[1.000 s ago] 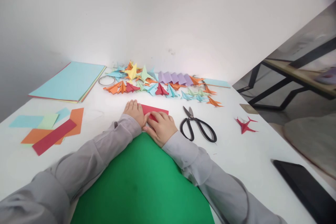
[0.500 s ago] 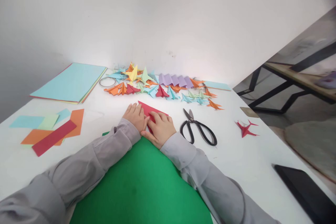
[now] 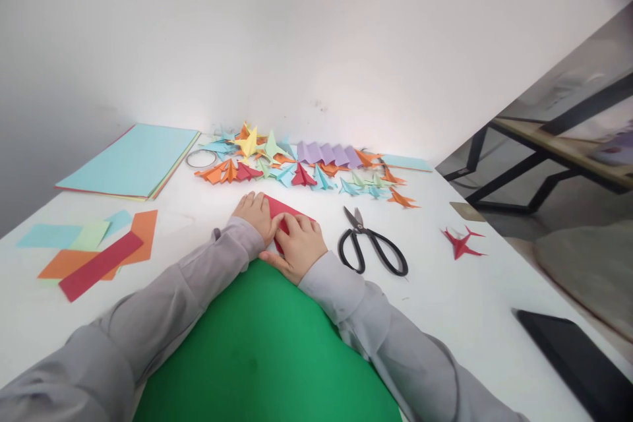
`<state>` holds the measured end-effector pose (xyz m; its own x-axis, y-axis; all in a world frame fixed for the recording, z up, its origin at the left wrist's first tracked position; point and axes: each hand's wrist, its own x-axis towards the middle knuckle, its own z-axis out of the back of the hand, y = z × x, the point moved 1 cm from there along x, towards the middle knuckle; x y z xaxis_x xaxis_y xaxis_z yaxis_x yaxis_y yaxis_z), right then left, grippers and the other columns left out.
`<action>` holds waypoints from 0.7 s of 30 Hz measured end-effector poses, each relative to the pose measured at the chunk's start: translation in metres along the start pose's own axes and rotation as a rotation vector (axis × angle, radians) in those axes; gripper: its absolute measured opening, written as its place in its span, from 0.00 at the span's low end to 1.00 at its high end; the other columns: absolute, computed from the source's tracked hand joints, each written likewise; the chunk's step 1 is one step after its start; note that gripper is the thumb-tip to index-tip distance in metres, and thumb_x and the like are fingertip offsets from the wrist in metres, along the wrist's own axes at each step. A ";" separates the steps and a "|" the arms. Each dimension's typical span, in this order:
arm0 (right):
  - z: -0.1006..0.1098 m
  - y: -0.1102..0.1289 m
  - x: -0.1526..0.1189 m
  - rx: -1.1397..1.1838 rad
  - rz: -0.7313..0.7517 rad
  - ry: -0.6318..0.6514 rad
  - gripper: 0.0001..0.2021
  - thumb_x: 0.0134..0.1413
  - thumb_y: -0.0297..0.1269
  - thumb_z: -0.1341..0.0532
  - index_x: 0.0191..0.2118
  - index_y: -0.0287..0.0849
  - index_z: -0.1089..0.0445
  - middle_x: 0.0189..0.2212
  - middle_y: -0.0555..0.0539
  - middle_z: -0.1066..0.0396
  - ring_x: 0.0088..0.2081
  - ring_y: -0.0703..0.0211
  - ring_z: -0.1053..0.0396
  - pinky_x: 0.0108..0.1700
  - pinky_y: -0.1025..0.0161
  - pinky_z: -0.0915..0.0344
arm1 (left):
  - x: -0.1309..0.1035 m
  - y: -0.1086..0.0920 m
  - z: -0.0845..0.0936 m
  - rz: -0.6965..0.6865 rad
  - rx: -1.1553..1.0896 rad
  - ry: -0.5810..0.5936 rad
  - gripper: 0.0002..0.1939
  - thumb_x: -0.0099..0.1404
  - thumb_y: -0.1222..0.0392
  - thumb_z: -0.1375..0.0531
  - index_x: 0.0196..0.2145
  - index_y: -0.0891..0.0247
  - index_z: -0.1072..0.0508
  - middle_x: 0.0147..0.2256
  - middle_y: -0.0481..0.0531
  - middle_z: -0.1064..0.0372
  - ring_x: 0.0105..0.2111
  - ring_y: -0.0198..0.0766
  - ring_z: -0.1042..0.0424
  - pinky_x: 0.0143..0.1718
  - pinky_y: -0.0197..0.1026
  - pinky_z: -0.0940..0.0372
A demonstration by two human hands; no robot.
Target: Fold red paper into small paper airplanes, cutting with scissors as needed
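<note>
A piece of red paper (image 3: 289, 208) lies on the white table, partly hidden under both hands. My left hand (image 3: 256, 216) rests flat on its left part, fingers stretched forward. On its right part lies my right hand (image 3: 298, 244), the fingers bent and spread, the thumb pointing left near the table's front edge. The fingertips of the right hand touch or nearly touch the left hand. Black-handled scissors (image 3: 364, 232) lie just right of the right hand, blades pointing away.
Folded paper figures (image 3: 301, 175) line the wall. Coloured strips (image 3: 101, 266) and a stack of sheets (image 3: 133, 159) are at the left. A red folded figure (image 3: 461, 244) and a black flat device (image 3: 573, 356) lie at the right. A wire ring (image 3: 201, 158) sits behind.
The right hand has shifted slightly left and its thumb has moved away from the left hand. The camera view has moved a little.
</note>
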<state>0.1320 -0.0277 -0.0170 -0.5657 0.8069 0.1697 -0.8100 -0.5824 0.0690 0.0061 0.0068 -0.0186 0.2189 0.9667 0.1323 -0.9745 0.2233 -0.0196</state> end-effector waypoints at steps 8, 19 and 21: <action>0.000 0.000 0.000 -0.005 -0.005 0.000 0.36 0.50 0.62 0.56 0.55 0.40 0.40 0.54 0.37 0.43 0.49 0.43 0.46 0.44 0.50 0.49 | 0.007 0.000 0.000 0.048 -0.011 -0.046 0.32 0.64 0.51 0.59 0.52 0.84 0.39 0.54 0.71 0.43 0.55 0.55 0.46 0.54 0.52 0.52; 0.001 -0.003 0.000 -0.001 0.002 -0.003 0.35 0.51 0.62 0.56 0.57 0.42 0.43 0.53 0.37 0.41 0.47 0.43 0.46 0.44 0.50 0.49 | 0.006 0.002 0.000 -0.073 0.027 -0.130 0.24 0.65 0.59 0.59 0.45 0.79 0.31 0.46 0.66 0.32 0.49 0.48 0.36 0.52 0.47 0.46; 0.003 -0.004 0.001 -0.006 0.003 0.007 0.35 0.50 0.62 0.57 0.57 0.43 0.42 0.50 0.38 0.39 0.45 0.44 0.44 0.43 0.51 0.48 | 0.013 0.010 0.004 -0.095 -0.034 -0.098 0.24 0.65 0.62 0.61 0.39 0.74 0.27 0.39 0.63 0.28 0.43 0.44 0.33 0.50 0.46 0.44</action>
<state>0.1349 -0.0252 -0.0137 -0.5695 0.8056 0.1633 -0.8089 -0.5846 0.0626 -0.0009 0.0216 -0.0129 0.3027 0.9247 0.2310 -0.9471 0.3190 -0.0359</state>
